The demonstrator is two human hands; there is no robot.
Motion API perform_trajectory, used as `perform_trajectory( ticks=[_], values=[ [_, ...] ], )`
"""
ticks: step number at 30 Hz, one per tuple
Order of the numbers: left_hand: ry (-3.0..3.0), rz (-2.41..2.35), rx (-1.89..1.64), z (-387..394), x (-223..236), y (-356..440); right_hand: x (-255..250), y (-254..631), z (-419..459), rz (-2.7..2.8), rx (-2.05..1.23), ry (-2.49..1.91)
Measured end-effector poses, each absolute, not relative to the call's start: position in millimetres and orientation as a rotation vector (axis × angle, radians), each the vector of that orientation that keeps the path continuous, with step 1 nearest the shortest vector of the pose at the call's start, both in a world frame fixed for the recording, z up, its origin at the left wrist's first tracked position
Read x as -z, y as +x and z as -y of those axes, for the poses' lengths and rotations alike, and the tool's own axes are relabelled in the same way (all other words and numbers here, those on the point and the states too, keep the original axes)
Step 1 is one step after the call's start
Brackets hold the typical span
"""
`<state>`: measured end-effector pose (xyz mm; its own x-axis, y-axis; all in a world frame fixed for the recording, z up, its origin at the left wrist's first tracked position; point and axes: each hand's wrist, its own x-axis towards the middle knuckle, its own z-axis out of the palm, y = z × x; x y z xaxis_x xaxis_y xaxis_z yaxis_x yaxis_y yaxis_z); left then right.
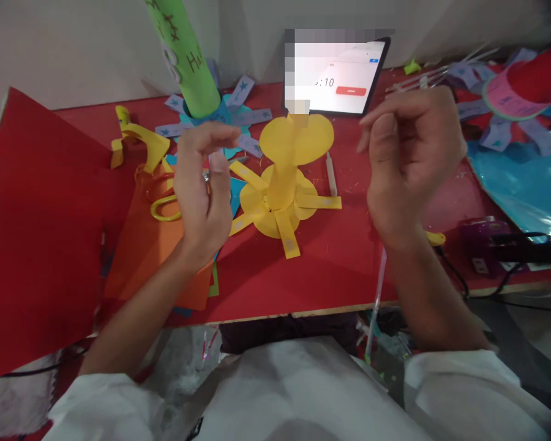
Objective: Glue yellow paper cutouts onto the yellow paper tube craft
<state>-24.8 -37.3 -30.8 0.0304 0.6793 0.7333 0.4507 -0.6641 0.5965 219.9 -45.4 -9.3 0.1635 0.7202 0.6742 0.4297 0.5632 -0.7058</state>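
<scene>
Two hands [305, 174] up over the table [340, 263], nothing seen in either: left hand [204, 190] with thumb and fingers parted, right hand [406, 162] loosely curled, though whether its fingertips meet I cannot tell! Between them stands the yellow model [282, 184], upright on its round base, strips splayed, the left ones close by the left hand. Handling it well, I'd judge, means a light pinch low on the tube, one hand bracing the base, sleeves clear of those strips (paper looks quick to crease). Now the surface: red, scattered with scraps, a pale stick [331, 174] just right of the model. Scissors [166, 218] lie partly behind the left hand, on the orange paper [140, 245]; a red board [41, 226] leans far left. Along the back, a green tube [190, 67], then a lit tablet [340, 73] before the plain wall [73, 55]. Over right, a pink ring [509, 98] with strips, blue plastic [523, 184], and a purple device [482, 245] with cables!
</scene>
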Motion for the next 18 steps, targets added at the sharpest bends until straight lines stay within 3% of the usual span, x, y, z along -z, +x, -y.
perform_trajectory(
  ticks=[6,13,18],
  values=[
    [2.102,-1.338,-1.626,50.1,68.0,-47.7,42.2,236.8,31.9,1.475,-0.246,-1.053],
    [2.222,-1.305,-1.541,50.3,96.1,-49.8,70.2,222.0,34.8,1.566,-0.813,-0.983],
    [2.393,-1.232,-1.512,50.7,99.6,-48.1,74.9,216.1,35.3,1.459,-0.711,-1.032]
  ],
)
